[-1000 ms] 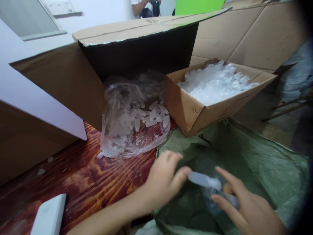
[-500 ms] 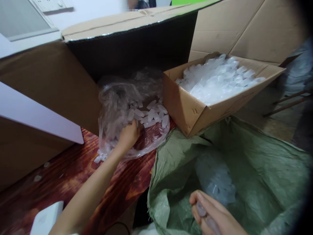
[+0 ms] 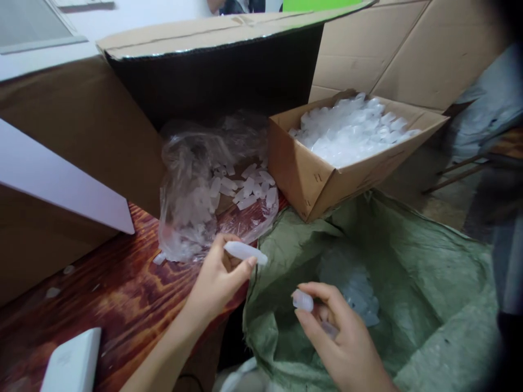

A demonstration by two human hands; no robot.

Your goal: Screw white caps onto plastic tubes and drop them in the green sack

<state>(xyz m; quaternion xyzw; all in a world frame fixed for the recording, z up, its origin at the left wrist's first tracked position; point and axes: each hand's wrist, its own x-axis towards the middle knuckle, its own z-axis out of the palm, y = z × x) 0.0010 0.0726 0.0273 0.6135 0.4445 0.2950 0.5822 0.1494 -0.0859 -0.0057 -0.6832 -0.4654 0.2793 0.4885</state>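
Half a second back the left hand (image 3: 218, 277) was reaching into the clear bag (image 3: 212, 201); now it has come back near, its fingers pinching a long translucent tube (image 3: 245, 252) over the edge of the wooden bench (image 3: 122, 294). Right hand (image 3: 339, 337) is raised above the green sack (image 3: 408, 283), thumb and forefinger pinching a small cap (image 3: 303, 300), with another pale piece half hidden against its palm. Pale pieces deep inside the sack are blurred. Farther right, a tilted cardboard box (image 3: 310, 179) brims with similar white pieces. A white object (image 3: 71, 365) is cut off at the near left edge.
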